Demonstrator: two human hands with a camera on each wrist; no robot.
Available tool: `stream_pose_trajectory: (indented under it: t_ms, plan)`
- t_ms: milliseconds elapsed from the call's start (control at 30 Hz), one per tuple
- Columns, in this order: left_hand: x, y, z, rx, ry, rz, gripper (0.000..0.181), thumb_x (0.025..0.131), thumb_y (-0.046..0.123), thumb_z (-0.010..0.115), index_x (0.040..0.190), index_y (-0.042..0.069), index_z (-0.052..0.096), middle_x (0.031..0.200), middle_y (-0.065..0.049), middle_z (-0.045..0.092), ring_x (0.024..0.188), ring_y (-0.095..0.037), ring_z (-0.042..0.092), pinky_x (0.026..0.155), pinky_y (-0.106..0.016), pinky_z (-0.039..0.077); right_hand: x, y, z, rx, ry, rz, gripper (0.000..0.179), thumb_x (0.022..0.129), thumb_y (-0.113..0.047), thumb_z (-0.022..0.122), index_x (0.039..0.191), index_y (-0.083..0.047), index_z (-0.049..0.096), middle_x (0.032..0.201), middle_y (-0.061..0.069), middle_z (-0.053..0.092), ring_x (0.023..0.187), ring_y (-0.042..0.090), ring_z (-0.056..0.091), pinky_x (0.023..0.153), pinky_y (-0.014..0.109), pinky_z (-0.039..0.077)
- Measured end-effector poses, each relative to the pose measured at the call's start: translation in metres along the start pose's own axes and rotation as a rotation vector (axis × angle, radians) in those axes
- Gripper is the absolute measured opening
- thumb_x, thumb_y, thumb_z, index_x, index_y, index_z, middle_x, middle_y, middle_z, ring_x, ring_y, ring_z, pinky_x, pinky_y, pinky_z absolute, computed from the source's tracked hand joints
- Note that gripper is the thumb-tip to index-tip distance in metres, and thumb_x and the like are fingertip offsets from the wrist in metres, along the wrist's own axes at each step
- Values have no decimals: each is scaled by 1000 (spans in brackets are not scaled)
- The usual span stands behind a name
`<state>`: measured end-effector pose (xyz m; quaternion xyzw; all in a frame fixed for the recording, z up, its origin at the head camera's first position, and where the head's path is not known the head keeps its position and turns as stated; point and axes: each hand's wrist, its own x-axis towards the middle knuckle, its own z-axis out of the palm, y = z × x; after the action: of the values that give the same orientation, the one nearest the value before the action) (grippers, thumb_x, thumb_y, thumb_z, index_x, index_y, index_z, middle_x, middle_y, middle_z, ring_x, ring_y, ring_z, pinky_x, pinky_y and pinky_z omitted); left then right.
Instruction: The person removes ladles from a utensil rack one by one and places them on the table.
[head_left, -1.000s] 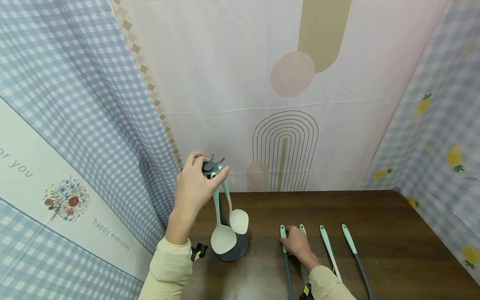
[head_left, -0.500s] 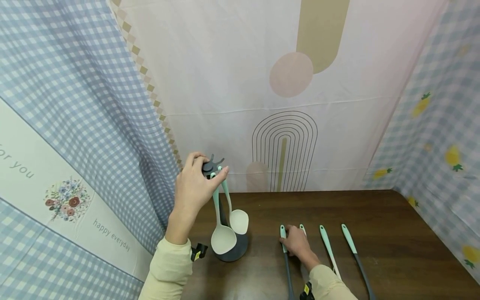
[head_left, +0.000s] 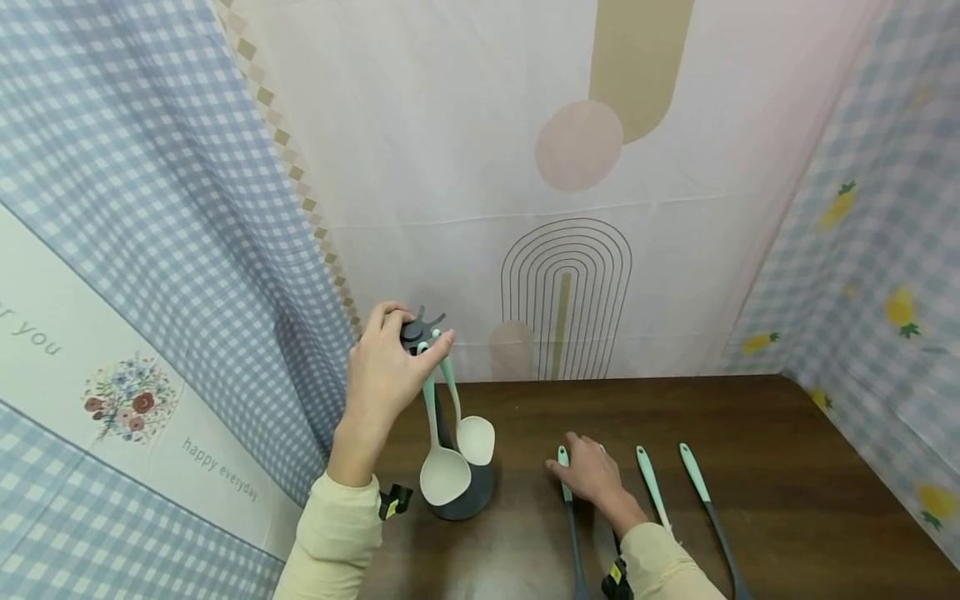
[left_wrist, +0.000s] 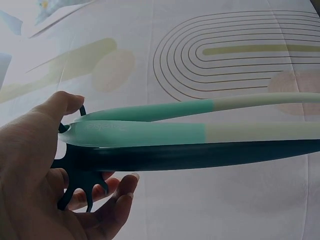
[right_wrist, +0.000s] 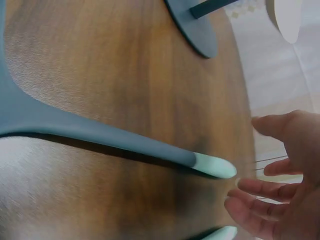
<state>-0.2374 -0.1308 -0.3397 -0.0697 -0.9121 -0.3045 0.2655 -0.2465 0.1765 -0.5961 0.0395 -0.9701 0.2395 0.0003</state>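
My left hand (head_left: 381, 375) grips the hooked top of a dark utensil stand (left_wrist: 82, 175), its fingers and thumb curled around the hooks. A pale ladle (head_left: 446, 477) with a mint handle hangs from the stand, beside a second pale utensil (head_left: 476, 440) with a flatter head. Over the table my right hand (head_left: 592, 471) is spread with nothing in its grasp. It hovers by the mint handle end of a dark grey utensil (right_wrist: 125, 140). Another utensil, its handle (right_wrist: 222, 233) just showing in the right wrist view, lies mostly under the hand and forearm.
Farther right on the wooden table (head_left: 810, 483) lie a mint-and-white utensil (head_left: 651, 483) and a mint-and-grey one (head_left: 693, 473). Their heads are hidden or out of frame. A patterned cloth (head_left: 420, 167) hangs behind, with checked curtains (head_left: 187, 183) at the sides.
My right hand has lifted slightly and shifted up and left, its fingers more spread. The left hand still holds the stand; the head view has shifted a little.
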Motion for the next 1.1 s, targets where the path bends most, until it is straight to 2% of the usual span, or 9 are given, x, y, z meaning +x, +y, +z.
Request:
stream_pose_trajectory:
  t_ms: [133,233,333,467,600,767,867,1000,1100]
  plan:
    - [-1,1,-1,-1,-1,2,66,91,62,74,124,5,70,138,-4,56,88,-37,66,77,-51,56,1,-8,-12,-18,25,-14,78,95,-49,78,149,2,55,144,32,57,127,50,58,93,65,53]
    - [-2,1,-2,-1,-9,-2,67,92,63,73,127,5,70,140,-4,56,86,-37,66,76,-50,56,2,-15,-20,-31,47,-40,85,94,-57,76,154,-2,52,146,31,55,128,51,56,90,67,53]
    - [-2,1,-2,6,-13,-3,69,93,63,72,129,5,69,142,-4,55,84,-36,66,75,-50,56,3,-22,-28,-39,69,-75,92,92,-64,73,159,-7,47,152,29,51,133,52,52,93,70,50]
    - [-1,1,-2,28,-17,13,70,94,64,70,131,4,69,142,-5,56,84,-35,66,73,-49,55,5,-31,-39,-39,98,-117,98,91,-72,68,164,-13,40,164,26,38,148,52,37,109,77,34]
    - [-1,2,0,34,-23,27,72,94,65,69,132,5,68,143,-5,55,87,-36,66,75,-51,54,7,-36,-48,-54,152,-153,102,88,-79,64,166,-17,38,169,23,30,157,48,22,116,78,19]
    - [-2,2,-1,9,-44,21,78,91,70,69,137,8,64,143,-6,54,97,-40,66,84,-56,53,10,-42,-59,-70,184,-189,105,87,-84,60,167,-22,34,172,19,27,160,44,14,120,75,10]
    - [-2,2,-4,0,-72,26,85,89,75,68,143,9,58,144,-6,54,111,-40,64,92,-58,51,11,-45,-68,-70,190,-203,105,87,-84,59,168,-23,32,173,18,25,161,42,11,121,74,7]
    - [-3,2,-11,-9,-124,59,90,90,77,66,147,10,53,148,-8,52,130,-37,54,103,-58,47,10,-50,-81,-65,204,-216,105,87,-83,60,169,-23,31,174,17,23,162,41,9,122,73,6]
    - [-1,0,-16,-27,-190,96,87,92,75,66,148,10,53,151,-7,49,133,-35,51,105,-57,46,10,-53,-88,-58,207,-228,105,88,-82,59,169,-23,28,174,16,20,162,40,7,122,73,5]
